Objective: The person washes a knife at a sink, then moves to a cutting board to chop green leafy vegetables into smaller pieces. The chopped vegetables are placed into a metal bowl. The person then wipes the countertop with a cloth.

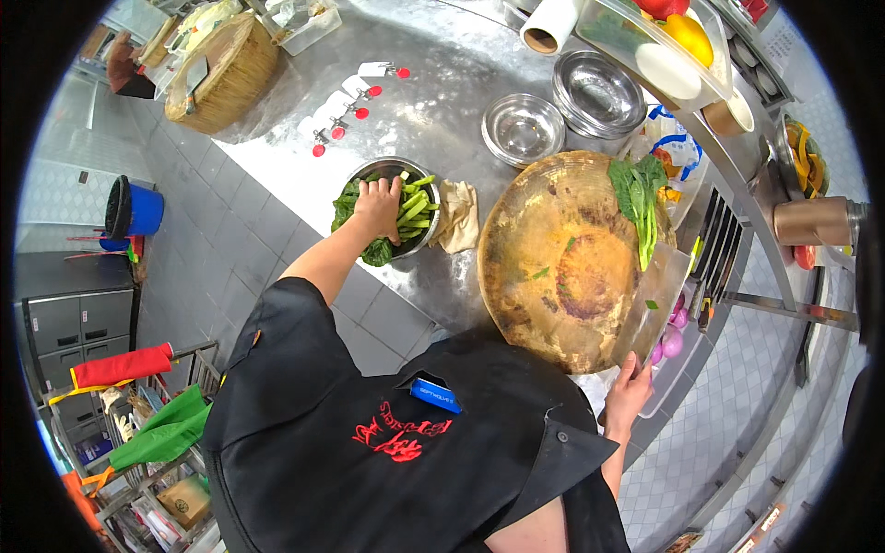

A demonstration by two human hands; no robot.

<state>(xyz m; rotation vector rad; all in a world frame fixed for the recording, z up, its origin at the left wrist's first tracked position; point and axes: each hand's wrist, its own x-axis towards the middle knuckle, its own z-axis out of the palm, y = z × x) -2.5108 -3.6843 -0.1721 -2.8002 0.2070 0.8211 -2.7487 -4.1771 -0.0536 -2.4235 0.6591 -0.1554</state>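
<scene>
My left hand (378,207) lies on top of the cut leafy greens (413,207) in a round steel bowl (434,225) near the counter's edge. Its fingertips are among the leaves and stems; whether it grips any is unclear. In my right hand (629,394) is a cleaver (650,304), its wide blade over the right edge of a round wooden chopping block (539,242). A scrap of green leaf sticks to the blade. A bunch of uncut leafy greens (639,200) lies on the block's far right, just beyond the blade. Small green scraps dot the wood.
A crumpled cloth (458,218) lies between bowl and block. Steel bowls (523,129) stand behind the block, and several white tags with red discs (343,104) lie on the steel counter (429,90). Purple onions (671,341) sit in a bin at right. Another person's hand (123,59) shows far left.
</scene>
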